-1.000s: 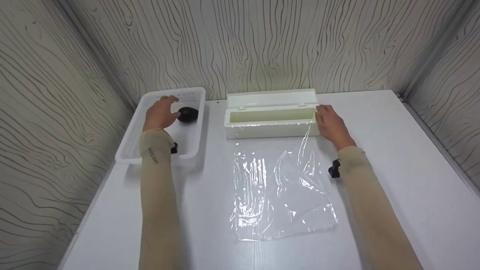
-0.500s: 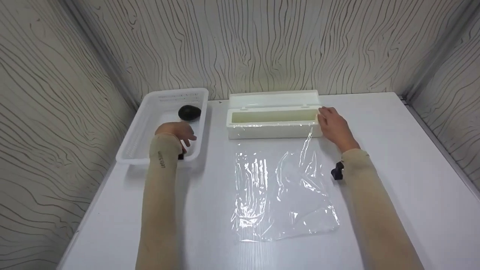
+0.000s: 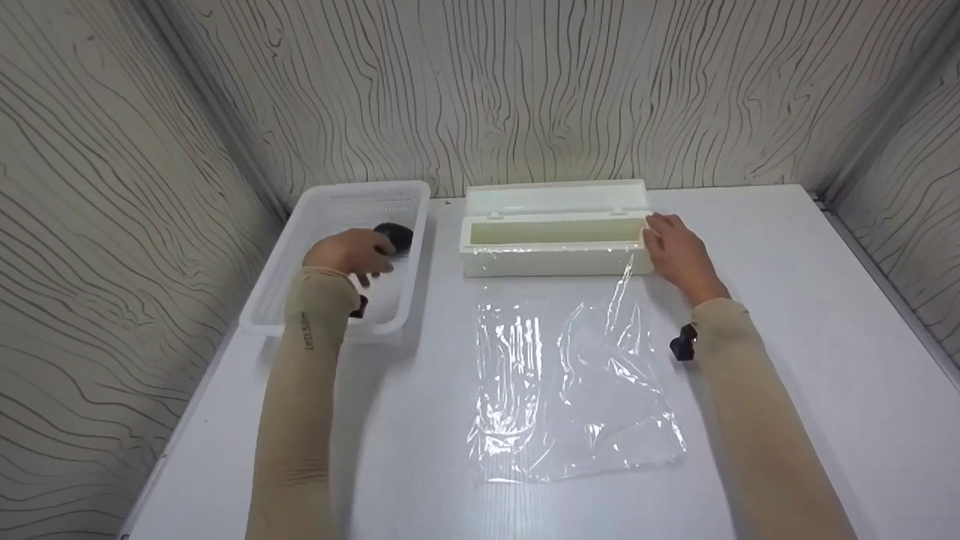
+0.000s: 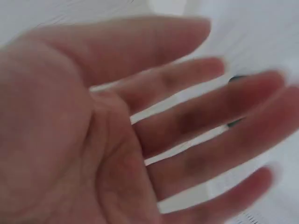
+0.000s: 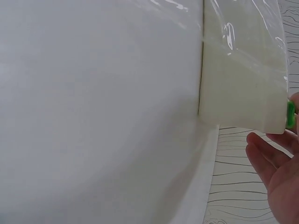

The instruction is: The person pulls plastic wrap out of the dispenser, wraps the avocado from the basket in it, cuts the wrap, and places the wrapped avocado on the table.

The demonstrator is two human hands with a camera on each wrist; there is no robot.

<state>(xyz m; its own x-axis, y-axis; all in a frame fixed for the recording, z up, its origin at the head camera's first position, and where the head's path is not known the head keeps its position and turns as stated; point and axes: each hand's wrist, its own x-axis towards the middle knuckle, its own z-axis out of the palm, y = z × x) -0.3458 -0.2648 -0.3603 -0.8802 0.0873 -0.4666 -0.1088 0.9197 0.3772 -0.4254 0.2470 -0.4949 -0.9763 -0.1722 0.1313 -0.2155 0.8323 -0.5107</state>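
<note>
My left hand (image 3: 349, 253) is inside a white plastic basket (image 3: 259, 300), just left of a dark, avocado-like fruit (image 3: 395, 238). The left wrist view shows its palm and fingers spread, holding nothing, with a blurred bit of the dark fruit behind them. Whether the fingertips touch the fruit, I cannot tell. At the right end of a long cream cling film box (image 3: 551, 262), my right hand (image 3: 682, 255) rests its fingers against the side. A small green piece (image 5: 290, 115) shows by those fingers. Clear cling film (image 3: 577, 390) stretches from the box towards me.
The box's lid (image 3: 555, 197) stands raised at the back, near the patterned wall (image 3: 525, 90). Film covers the middle of the white table (image 3: 825, 300). Side walls close in the left and right.
The left hand moved from beside the fruit to the basket's near side, then back up to the fruit. The right hand stays at the box's end.
</note>
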